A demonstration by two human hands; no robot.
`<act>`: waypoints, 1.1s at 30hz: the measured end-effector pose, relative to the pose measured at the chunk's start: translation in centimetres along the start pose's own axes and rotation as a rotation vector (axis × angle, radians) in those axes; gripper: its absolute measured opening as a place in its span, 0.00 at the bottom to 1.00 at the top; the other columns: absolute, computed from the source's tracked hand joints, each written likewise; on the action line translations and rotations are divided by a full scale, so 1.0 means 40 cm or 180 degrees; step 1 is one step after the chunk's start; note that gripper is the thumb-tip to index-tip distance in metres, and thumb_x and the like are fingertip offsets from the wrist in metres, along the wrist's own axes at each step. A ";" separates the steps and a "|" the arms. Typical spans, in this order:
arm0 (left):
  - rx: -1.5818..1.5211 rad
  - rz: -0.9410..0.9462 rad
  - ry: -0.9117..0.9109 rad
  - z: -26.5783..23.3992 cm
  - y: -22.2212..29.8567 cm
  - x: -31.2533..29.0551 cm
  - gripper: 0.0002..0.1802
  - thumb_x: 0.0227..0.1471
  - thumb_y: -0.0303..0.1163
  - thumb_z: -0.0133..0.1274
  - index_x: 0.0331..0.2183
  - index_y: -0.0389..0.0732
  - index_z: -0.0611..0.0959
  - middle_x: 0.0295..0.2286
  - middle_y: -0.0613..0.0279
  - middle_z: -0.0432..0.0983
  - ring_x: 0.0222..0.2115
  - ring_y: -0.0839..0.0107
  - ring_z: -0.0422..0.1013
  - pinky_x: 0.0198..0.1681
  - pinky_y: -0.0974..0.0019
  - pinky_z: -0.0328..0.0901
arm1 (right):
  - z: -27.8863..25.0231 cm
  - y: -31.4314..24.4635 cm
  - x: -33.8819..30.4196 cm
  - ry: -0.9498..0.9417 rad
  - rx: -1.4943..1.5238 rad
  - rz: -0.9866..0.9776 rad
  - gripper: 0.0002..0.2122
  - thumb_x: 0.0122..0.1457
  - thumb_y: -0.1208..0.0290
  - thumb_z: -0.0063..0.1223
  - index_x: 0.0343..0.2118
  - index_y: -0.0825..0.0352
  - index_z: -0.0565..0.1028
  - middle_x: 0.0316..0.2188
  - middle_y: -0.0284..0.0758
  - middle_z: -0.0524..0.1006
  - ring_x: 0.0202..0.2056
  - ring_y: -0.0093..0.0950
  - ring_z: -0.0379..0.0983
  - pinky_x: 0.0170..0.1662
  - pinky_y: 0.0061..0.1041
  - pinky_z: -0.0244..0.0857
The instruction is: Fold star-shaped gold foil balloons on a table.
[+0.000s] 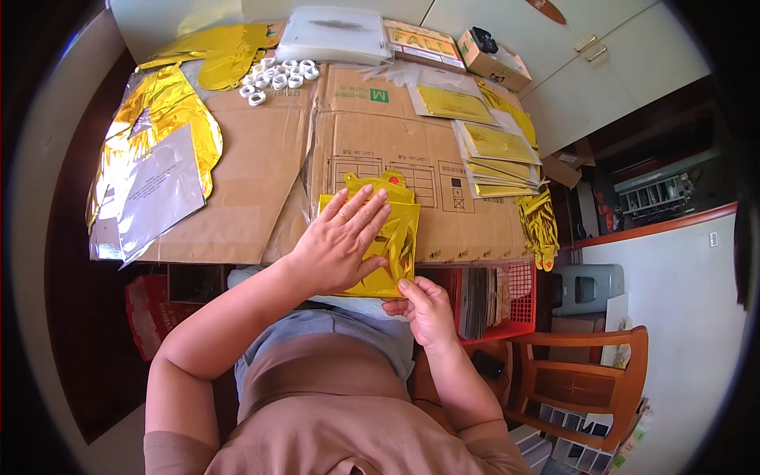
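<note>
A folded gold foil balloon [405, 226] lies at the near edge of the cardboard-covered table, its lower end reaching slightly over that edge. Small rounded tabs stick up at its far end, one with a red spot. My left hand [339, 241] rests flat on it, fingers stretched out and a ring on one of them. At the near right corner, my right hand [427, 309] pinches the foil between thumb and fingers. The part of the balloon under my left palm is hidden.
Flat packs with gold foil [499, 142] overlap at the right, beside hanging gold foil pieces [538, 226]. At left lie a large gold foil piece [207, 138] and a grey printed bag [162, 190]. White rings [279, 81] and transparent sleeves [336, 39] sit behind. A red basket [518, 305] stands below.
</note>
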State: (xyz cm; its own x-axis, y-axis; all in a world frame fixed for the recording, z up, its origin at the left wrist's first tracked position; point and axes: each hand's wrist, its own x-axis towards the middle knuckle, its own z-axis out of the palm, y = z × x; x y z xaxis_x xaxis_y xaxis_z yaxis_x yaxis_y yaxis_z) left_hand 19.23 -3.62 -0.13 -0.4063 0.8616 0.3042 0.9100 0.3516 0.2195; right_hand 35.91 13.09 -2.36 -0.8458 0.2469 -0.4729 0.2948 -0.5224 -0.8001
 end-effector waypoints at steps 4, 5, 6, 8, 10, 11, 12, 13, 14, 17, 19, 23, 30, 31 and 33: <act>0.0080 0.0011 -0.0181 0.031 -0.010 0.000 0.44 0.59 0.57 0.48 0.64 0.33 0.64 0.66 0.47 0.55 0.68 0.53 0.51 0.70 0.46 0.44 | -0.007 0.010 0.001 0.0020 -0.0037 0.0001 0.09 0.66 0.68 0.55 0.35 0.69 0.78 0.30 0.37 0.82 0.27 0.26 0.82 0.32 0.22 0.77; 0.0094 0.0026 -0.0188 0.032 -0.010 0.001 0.44 0.60 0.57 0.47 0.64 0.34 0.64 0.66 0.48 0.56 0.68 0.53 0.50 0.70 0.47 0.43 | -0.008 0.011 0.001 0.0015 -0.0045 -0.0004 0.09 0.66 0.68 0.55 0.34 0.69 0.78 0.29 0.37 0.82 0.27 0.27 0.82 0.32 0.22 0.77; 0.0113 0.0039 -0.0199 0.033 -0.011 0.001 0.44 0.60 0.57 0.47 0.64 0.34 0.64 0.66 0.48 0.56 0.68 0.53 0.50 0.70 0.47 0.43 | -0.009 0.012 0.002 0.0007 -0.0053 -0.0010 0.09 0.66 0.68 0.55 0.34 0.68 0.77 0.29 0.36 0.82 0.27 0.27 0.82 0.32 0.22 0.77; 0.0151 0.0066 -0.0222 0.035 -0.010 0.001 0.44 0.60 0.58 0.46 0.65 0.34 0.64 0.66 0.48 0.56 0.68 0.54 0.50 0.70 0.47 0.43 | -0.015 0.016 0.003 -0.0036 -0.0102 0.0002 0.08 0.66 0.68 0.55 0.36 0.68 0.77 0.30 0.37 0.82 0.28 0.28 0.82 0.33 0.24 0.78; 0.0178 0.0081 -0.0236 0.034 -0.011 0.001 0.43 0.61 0.58 0.46 0.65 0.35 0.64 0.66 0.49 0.55 0.68 0.53 0.51 0.70 0.46 0.43 | -0.026 0.021 0.005 -0.0099 -0.0183 0.0031 0.07 0.66 0.69 0.55 0.39 0.68 0.78 0.33 0.38 0.82 0.30 0.30 0.83 0.35 0.27 0.79; 0.0190 0.0090 -0.0244 0.034 -0.012 0.000 0.43 0.61 0.58 0.45 0.65 0.35 0.64 0.66 0.49 0.55 0.68 0.53 0.51 0.70 0.46 0.43 | -0.025 0.020 0.006 -0.0113 -0.0138 0.0061 0.08 0.66 0.69 0.55 0.39 0.68 0.78 0.34 0.38 0.82 0.31 0.30 0.83 0.35 0.26 0.79; 0.0175 0.0101 -0.0232 0.036 -0.012 0.000 0.43 0.61 0.58 0.45 0.65 0.35 0.63 0.66 0.49 0.55 0.68 0.53 0.51 0.69 0.46 0.43 | -0.019 0.012 0.005 -0.0117 -0.0093 0.0091 0.08 0.66 0.68 0.55 0.40 0.69 0.78 0.35 0.37 0.82 0.31 0.29 0.83 0.36 0.26 0.78; 0.0160 0.0111 -0.0222 0.038 -0.014 0.000 0.43 0.61 0.57 0.45 0.65 0.35 0.63 0.66 0.49 0.55 0.68 0.53 0.51 0.69 0.46 0.43 | -0.010 0.003 0.005 -0.0121 -0.0047 0.0120 0.09 0.66 0.68 0.55 0.41 0.69 0.78 0.37 0.37 0.82 0.32 0.28 0.83 0.37 0.26 0.78; 0.0144 0.0121 -0.0211 0.040 -0.016 -0.001 0.43 0.61 0.57 0.46 0.65 0.35 0.63 0.66 0.49 0.55 0.68 0.53 0.51 0.69 0.46 0.43 | 0.004 -0.010 0.008 -0.0064 -0.0056 0.0059 0.09 0.66 0.68 0.55 0.40 0.70 0.78 0.35 0.35 0.81 0.31 0.26 0.81 0.36 0.24 0.77; 0.0132 0.0142 -0.0216 0.038 -0.017 0.000 0.43 0.60 0.57 0.46 0.65 0.35 0.63 0.66 0.49 0.56 0.68 0.53 0.51 0.69 0.46 0.44 | 0.035 -0.031 0.025 0.0085 -0.0167 -0.0151 0.10 0.67 0.67 0.55 0.37 0.71 0.78 0.31 0.30 0.78 0.29 0.19 0.76 0.34 0.21 0.75; 0.0104 0.0154 -0.0203 0.035 -0.016 0.002 0.44 0.60 0.57 0.47 0.65 0.35 0.63 0.66 0.48 0.56 0.68 0.53 0.51 0.69 0.45 0.44 | 0.028 -0.020 0.040 0.0151 -0.0362 -0.0304 0.11 0.67 0.66 0.56 0.35 0.70 0.78 0.30 0.29 0.78 0.27 0.16 0.73 0.32 0.21 0.74; 0.0024 0.0159 -0.0172 0.034 -0.014 0.001 0.43 0.60 0.57 0.47 0.64 0.34 0.64 0.66 0.48 0.57 0.68 0.52 0.52 0.69 0.45 0.44 | 0.006 0.000 0.041 0.0075 -0.0519 -0.0409 0.11 0.66 0.66 0.56 0.33 0.70 0.78 0.28 0.28 0.77 0.27 0.14 0.72 0.29 0.20 0.74; 0.0058 0.0031 -0.0093 0.041 -0.051 0.025 0.42 0.61 0.55 0.45 0.65 0.34 0.63 0.65 0.47 0.57 0.68 0.52 0.51 0.70 0.46 0.43 | 0.049 -0.103 0.078 0.0153 -0.1101 -0.0305 0.10 0.66 0.67 0.55 0.35 0.70 0.79 0.29 0.31 0.78 0.27 0.17 0.74 0.28 0.22 0.76; 0.0124 -0.0028 -0.0111 0.041 -0.064 0.035 0.42 0.62 0.56 0.44 0.65 0.34 0.63 0.66 0.47 0.56 0.68 0.53 0.50 0.70 0.47 0.41 | 0.057 -0.132 0.098 0.0157 -0.1260 -0.0259 0.10 0.66 0.67 0.54 0.36 0.71 0.79 0.29 0.31 0.79 0.27 0.18 0.75 0.28 0.22 0.76; 0.0153 -0.0171 -0.0211 0.033 -0.094 0.062 0.42 0.62 0.56 0.43 0.65 0.34 0.62 0.67 0.47 0.55 0.69 0.54 0.50 0.71 0.49 0.41 | 0.055 -0.178 0.157 0.0112 -0.1274 0.0146 0.11 0.66 0.66 0.53 0.40 0.71 0.78 0.33 0.35 0.79 0.28 0.23 0.77 0.28 0.23 0.77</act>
State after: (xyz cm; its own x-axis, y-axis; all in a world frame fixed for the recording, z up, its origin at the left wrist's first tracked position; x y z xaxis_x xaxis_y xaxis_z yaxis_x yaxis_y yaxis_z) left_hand 14.90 -2.31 -1.42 -0.4498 0.8628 0.2307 0.8906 0.4138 0.1887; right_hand 27.52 16.57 1.16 -0.8141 0.2622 -0.5182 0.4876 -0.1760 -0.8551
